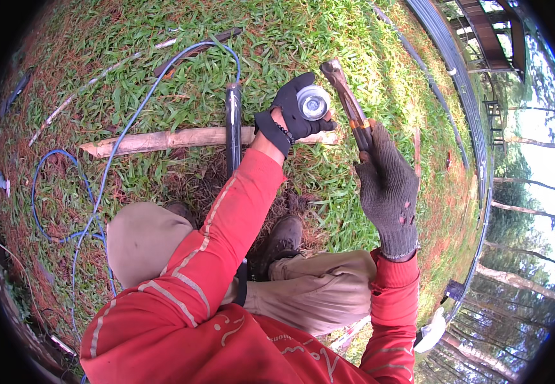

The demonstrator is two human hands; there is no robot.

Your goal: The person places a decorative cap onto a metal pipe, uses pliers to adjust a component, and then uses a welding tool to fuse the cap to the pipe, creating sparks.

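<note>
My left hand (pixel 295 110), in a black glove, is closed around a round silvery-white piece (pixel 314 102) with concentric rings on its face. Its kind is not clear. In a dark knitted glove with small holes, my right hand (pixel 387 187) grips a rusty pair of pliers (pixel 349 96) by orange-and-black handles. The pliers point up and away, their head a short way right of the round piece and apart from it. A glossy black tube (pixel 233 125) stands beside my left forearm, with a blue cable (pixel 138 105) near its top end.
A split wooden pole (pixel 175 139) lies across the grass behind the tube. The cable loops over the ground at left. My bent knees and brown boots (pixel 284 237) are close below my hands. Long dark pipes (pixel 447 48) run along the right, with trees beyond.
</note>
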